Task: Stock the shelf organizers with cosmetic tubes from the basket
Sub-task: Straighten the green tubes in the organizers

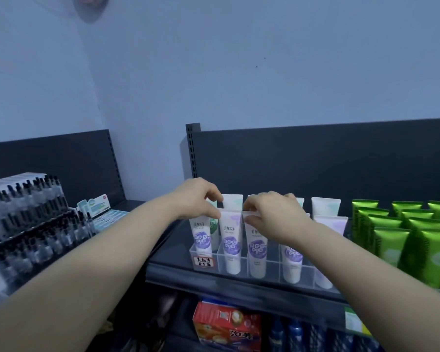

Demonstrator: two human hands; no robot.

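Both hands are up at the clear acrylic shelf organizer (273,266), which stands on the dark metal shelf (168,269) at about six o'clock of the view's centre. The left hand (197,199) pinches the crimped top edge of a white plastic squeeze tube with a round purple label, the second tube (231,246) from the left in the front row. Its thumb and forefinger are drawn close on that edge. The right hand (273,213) does the same with the third tube (257,250), just at three o'clock of the second, its fingers (250,206) narrowed on the flat crimp.

Holding by the crimp likely lets each tube be steered cap-down into its own compartment without knuckles fouling the neighbours, and keeps the printed face forward. Both tubes appear seated, so I judge this to be the settling or straightening of a placement.

At twelve o'clock of them stands a back row of white tubes with mint-green marks (325,205). The front row looks nearly full (the basket is out of view, so what stock remains I cannot tell). A handwritten paper tag (203,261) sits at the organizer's nine o'clock end. Glossy green tubes (391,247) stand at three o'clock, and racks of dark dropper bottles (36,224) at nine.
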